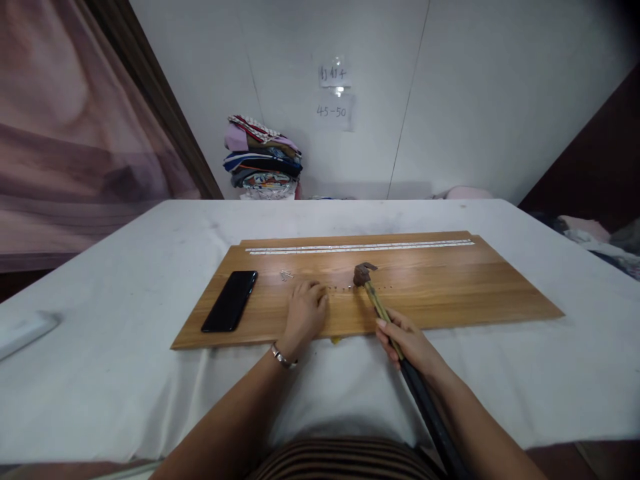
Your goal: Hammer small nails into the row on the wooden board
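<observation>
My right hand [407, 340] is wrapped round the handle of a claw hammer [383, 310]. Its rusty head is over the wooden board [465, 287], just right of the middle. My left hand [307, 310] rests on the board with fingers bent and pressed together. Those fingertips are largely hidden, and whatever they pinch is too small to make out. Between the left hand and the hammer head, a short row of nail heads [343, 288] shows in the wood, with small dark dots carrying on to the right. A few loose nails [286, 275] lie just beyond my left hand.
A black phone [230, 301] lies on the board's left part. Two white marked strips [360, 249] run along its far side. White cloth [115, 280] covers the table beneath. Folded clothes [263, 160] are stacked behind it by the wall, and a white object [27, 331] sits at far left.
</observation>
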A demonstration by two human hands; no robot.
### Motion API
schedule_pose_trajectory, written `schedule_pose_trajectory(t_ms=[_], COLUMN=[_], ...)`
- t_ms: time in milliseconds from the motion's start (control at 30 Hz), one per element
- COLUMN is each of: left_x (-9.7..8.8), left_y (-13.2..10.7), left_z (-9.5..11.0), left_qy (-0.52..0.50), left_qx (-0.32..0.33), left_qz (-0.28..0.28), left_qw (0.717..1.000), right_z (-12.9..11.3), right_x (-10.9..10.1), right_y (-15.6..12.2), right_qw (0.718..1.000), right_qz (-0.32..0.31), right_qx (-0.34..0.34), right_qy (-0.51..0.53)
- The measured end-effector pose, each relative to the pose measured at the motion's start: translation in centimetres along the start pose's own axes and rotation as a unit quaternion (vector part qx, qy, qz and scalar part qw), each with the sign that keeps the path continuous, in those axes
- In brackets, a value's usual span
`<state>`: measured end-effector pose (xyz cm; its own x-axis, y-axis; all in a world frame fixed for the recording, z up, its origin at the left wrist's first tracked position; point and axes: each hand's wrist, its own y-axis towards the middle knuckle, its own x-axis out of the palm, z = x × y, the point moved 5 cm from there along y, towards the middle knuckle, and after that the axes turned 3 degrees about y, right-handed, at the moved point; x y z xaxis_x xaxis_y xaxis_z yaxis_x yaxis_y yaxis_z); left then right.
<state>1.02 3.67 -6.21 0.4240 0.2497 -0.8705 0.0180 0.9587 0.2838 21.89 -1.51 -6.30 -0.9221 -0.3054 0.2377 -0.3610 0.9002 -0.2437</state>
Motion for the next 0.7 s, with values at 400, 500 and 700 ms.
schedule_pose_trajectory(t_ms=[400, 500, 700], left_x=[-0.01, -0.11, -0.31], left_y=[-0.04, -0.07, -0.1], left_z=[0.04, 0.12, 0.28], left_qy=[-0.005, -0.006, -0.008], left_qx=[0.002, 0.006, 0.007], left_qz=[-0.001, 0.003, 0.002], left_qw=[1.0, 1.0, 1.0], right_z=[0.04, -0.12, -0.08], right_x=[-0.06, -0.13, -0.01], right_y=[-0.02, -0.1, -0.07], right_qw=[1.0, 1.0, 1.0], right_qz=[-0.004, -0.005, -0.004], right_qx=[-0.001, -0.009, -0.002], right_qy=[-0.016, -0.018, -0.022])
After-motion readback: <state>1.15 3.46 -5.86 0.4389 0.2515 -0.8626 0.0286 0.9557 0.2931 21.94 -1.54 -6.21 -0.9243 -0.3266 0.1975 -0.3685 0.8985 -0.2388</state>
